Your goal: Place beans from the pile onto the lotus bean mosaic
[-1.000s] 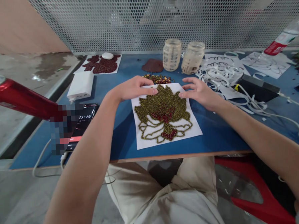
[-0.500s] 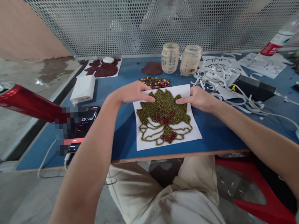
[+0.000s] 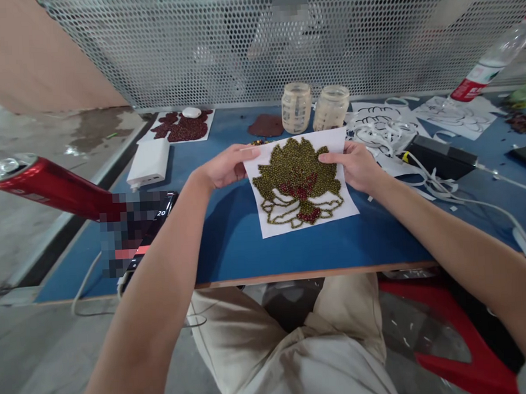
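A white paper sheet [image 3: 277,224] bears a lotus picture made of green and red beans [image 3: 300,180]. The sheet is tilted up off the blue table [image 3: 234,239] at its far edge. My left hand [image 3: 226,166] pinches the sheet's upper left edge. My right hand [image 3: 353,164] grips the upper right edge, thumb on top. A small pile of mixed beans [image 3: 257,142] lies just behind the sheet, mostly hidden by it.
Two empty glass jars [image 3: 296,107] stand behind the sheet, beside a dark red patch [image 3: 266,125]. A white power bank [image 3: 149,163] and a phone [image 3: 152,226] lie left. Paper scraps [image 3: 383,132], a black box [image 3: 439,157], cables and a plastic bottle [image 3: 485,68] lie right. Mesh screen behind.
Both hands closed on the sheet's far edge and lifted it; the sheet moved up and a little to the right, tilting toward me. It now covers most of the bean pile.
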A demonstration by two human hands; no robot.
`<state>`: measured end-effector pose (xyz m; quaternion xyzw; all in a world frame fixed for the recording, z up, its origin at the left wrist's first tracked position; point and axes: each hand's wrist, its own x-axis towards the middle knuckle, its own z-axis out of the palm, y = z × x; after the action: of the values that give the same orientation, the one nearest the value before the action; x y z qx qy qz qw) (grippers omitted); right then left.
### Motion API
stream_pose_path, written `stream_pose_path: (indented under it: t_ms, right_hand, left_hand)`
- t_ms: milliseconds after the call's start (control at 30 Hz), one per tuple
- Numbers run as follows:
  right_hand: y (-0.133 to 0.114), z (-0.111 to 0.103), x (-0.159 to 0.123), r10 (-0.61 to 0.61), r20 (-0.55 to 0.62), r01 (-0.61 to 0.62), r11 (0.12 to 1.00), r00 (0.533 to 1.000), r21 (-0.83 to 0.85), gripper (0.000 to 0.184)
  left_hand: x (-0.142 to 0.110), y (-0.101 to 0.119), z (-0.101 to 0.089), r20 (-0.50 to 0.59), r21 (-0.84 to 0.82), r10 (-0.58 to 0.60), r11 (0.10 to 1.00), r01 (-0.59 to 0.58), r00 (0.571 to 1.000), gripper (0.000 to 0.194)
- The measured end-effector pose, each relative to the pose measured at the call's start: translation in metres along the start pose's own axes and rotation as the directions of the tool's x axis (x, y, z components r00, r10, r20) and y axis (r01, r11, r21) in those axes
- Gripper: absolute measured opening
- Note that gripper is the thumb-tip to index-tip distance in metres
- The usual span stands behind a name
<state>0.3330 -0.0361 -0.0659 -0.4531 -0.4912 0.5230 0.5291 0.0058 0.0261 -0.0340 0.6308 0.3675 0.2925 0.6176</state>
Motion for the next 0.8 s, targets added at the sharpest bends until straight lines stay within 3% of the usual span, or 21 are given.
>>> stream_pose_path:
  t_ms: [133, 367, 533, 800]
  right_hand:
    - [0.000, -0.002, 0.000, 0.003, -0.037, -0.001, 0.999, 0.999, 0.035, 0.035]
    - [-0.004, -0.008, 0.001, 0.018, 0.054, -0.019, 1.000, 0.998, 0.016, 0.040]
    - [0.000, -0.005, -0.002, 0.043, 0.082, -0.040, 0.999, 0.996, -0.028, 0.044]
    - [-0.013, 0.002, -0.008, -0.074, 0.047, 0.075, 0.996, 0.996, -0.039, 0.047]
  left_hand:
    - [-0.001, -0.005, 0.009, 0.103, 0.099, -0.165, 0.983, 0.155, 0.981, 0.051]
    - [0.007, -0.010, 0.023, -0.060, -0.031, -0.002, 1.000, 0.000, 0.998, 0.054]
    - [0.008, -0.013, 0.018, -0.041, -0.040, -0.018, 0.999, 0.016, 0.999, 0.056]
    - [0.004, -0.002, 0.018, -0.079, -0.025, 0.047, 0.998, -0.049, 0.996, 0.056]
